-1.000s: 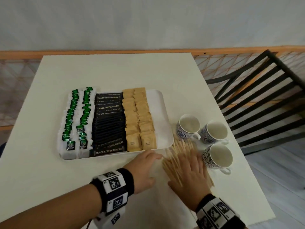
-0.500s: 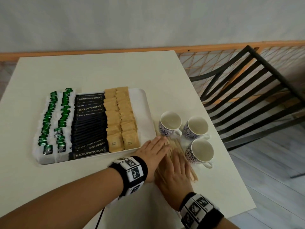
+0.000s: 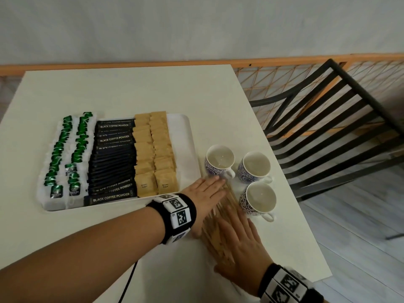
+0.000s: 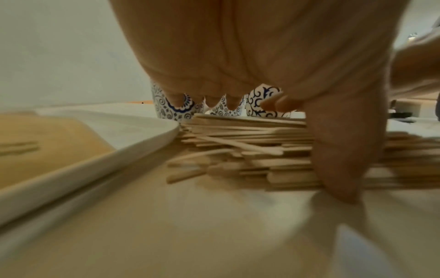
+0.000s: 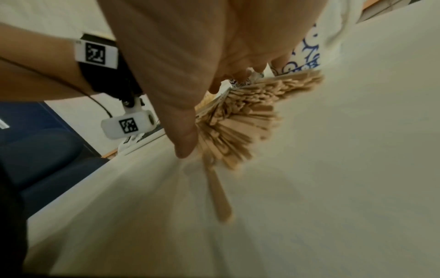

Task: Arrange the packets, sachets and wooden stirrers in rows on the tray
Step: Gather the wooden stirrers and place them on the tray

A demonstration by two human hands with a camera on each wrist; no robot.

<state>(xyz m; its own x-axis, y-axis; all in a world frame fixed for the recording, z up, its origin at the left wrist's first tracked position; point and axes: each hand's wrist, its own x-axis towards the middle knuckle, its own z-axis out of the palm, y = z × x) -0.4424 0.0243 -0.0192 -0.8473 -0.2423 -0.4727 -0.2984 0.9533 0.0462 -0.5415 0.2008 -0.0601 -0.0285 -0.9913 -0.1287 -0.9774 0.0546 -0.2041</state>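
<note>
The pile of wooden stirrers (image 3: pixel 220 224) lies on the tabletop (image 3: pixel 131 92) just off the near right corner of the white tray (image 3: pixel 184 138), long axes running away from the person toward the three patterned cups (image 3: pixel 219 161). It sits between the flat, straight-fingered left hand (image 3: pixel 204 197) on its tray side and the right hand (image 3: pixel 238 243) spread over its near end; neither grips. The tray holds two rows of green-labelled sachets (image 3: pixel 65 154), one row of black coffee packets (image 3: pixel 112 160), two of brown sugar sachets (image 3: pixel 153 154); the stirrers are too many to count.

Left hand (image 3: pixel 206 194), right hand (image 3: pixel 241 243) flat, side by side
</note>
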